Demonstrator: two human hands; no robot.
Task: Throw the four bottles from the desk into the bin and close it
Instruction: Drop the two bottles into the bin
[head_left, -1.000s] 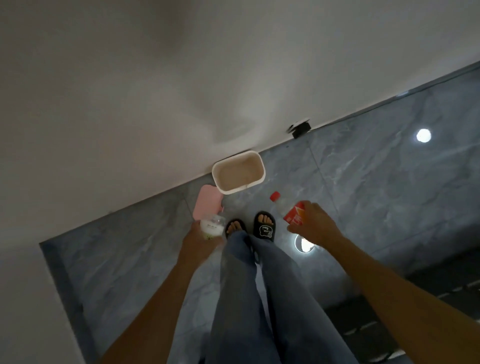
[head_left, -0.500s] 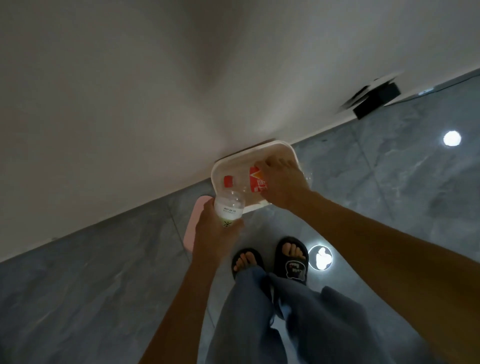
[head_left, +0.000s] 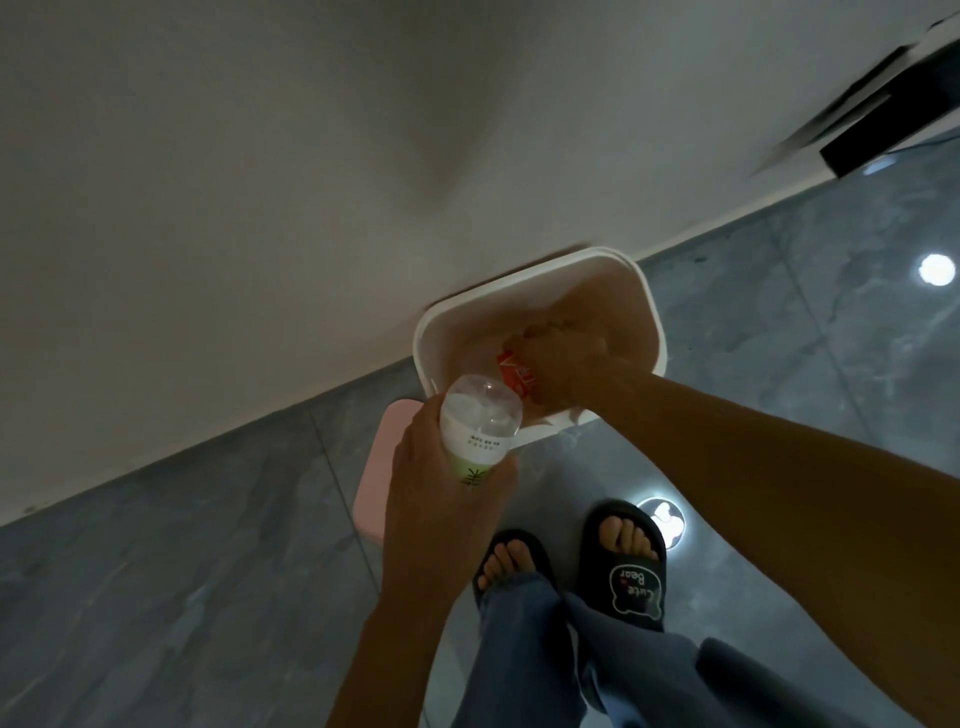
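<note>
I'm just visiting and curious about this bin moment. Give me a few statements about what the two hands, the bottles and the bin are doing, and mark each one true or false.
1. The left hand holds a clear bottle with a green label. True.
2. The right hand reaches down inside the white bin. True.
3. The bin is closed. False: it is open, and the pink lid lies on the floor beside it.
4. The right hand is empty. False: it grips a red-labelled bottle.
5. The person stands barefoot. False: black slippers are on the feet.
</note>
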